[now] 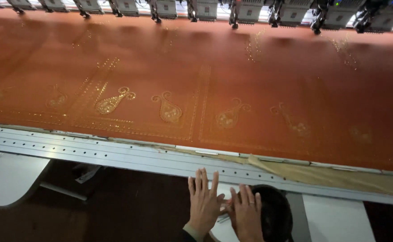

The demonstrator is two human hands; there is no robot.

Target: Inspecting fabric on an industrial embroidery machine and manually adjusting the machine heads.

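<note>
While rust embroidered fabric (250, 80) spans the frame, left hand (203, 204) and right hand (246, 214) lie flat, fingers spread, holding nothing, below its metal rail (116, 154).

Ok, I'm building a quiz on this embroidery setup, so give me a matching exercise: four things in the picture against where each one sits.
Things:
1. left hand
2. embroidery heads
3. rust-red cloth
4. metal rail

Places:
A. in a row along the top edge
B. stretched flat across the middle
C. bottom centre, beside the right hand
D. along the cloth's near edge

Pairs: 1-C, 2-A, 3-B, 4-D
</note>
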